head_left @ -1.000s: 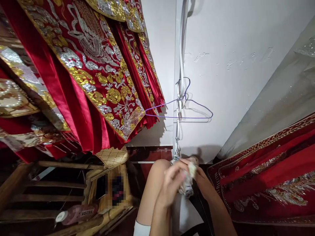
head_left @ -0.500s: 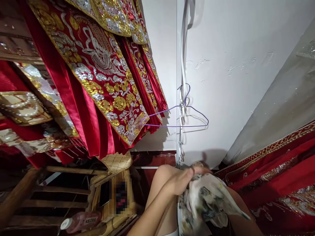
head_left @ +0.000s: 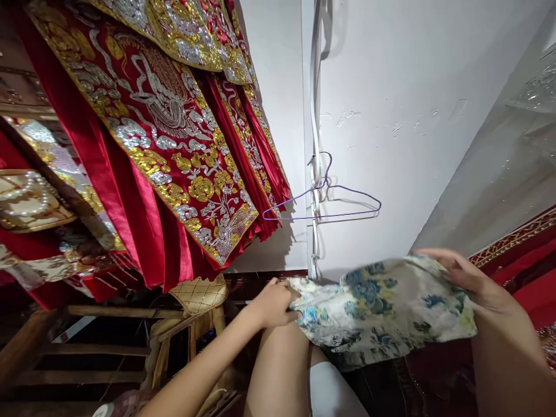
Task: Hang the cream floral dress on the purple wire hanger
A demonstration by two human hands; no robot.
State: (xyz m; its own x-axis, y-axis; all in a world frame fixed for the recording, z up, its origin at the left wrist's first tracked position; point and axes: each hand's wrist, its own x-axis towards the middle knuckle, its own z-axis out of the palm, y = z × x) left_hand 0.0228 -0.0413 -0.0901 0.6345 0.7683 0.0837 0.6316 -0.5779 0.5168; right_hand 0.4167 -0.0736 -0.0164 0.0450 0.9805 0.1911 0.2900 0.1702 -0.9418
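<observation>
A white cloth garment (head_left: pixel 373 307) with blue-green flowers is stretched sideways above my knees. My left hand (head_left: pixel 275 302) grips its left end, fingers closed on the fabric. At the upper right corner my right hand (head_left: pixel 460 269) is closed on the cloth, partly hidden by it and somewhat blurred. Whether the piece is a shirt or a dress I cannot tell. Beyond it, a thin purple wire hanger (head_left: pixel 321 218) hangs bare from a white strap (head_left: pixel 313 116) against the wall.
On the left hangs a red costume (head_left: pixel 182 156) with gold and silver embroidery. Below it stand a wooden rack (head_left: pixel 104 350) and a bottle with a white cap (head_left: pixel 104 410). More red embroidered cloth (head_left: pixel 527 255) is at the right, beside a white wall (head_left: pixel 382 69).
The floral garment was bunched between my hands and is now spread wide. My right hand has moved right and up, my left hand to the left. The view has shifted slightly.
</observation>
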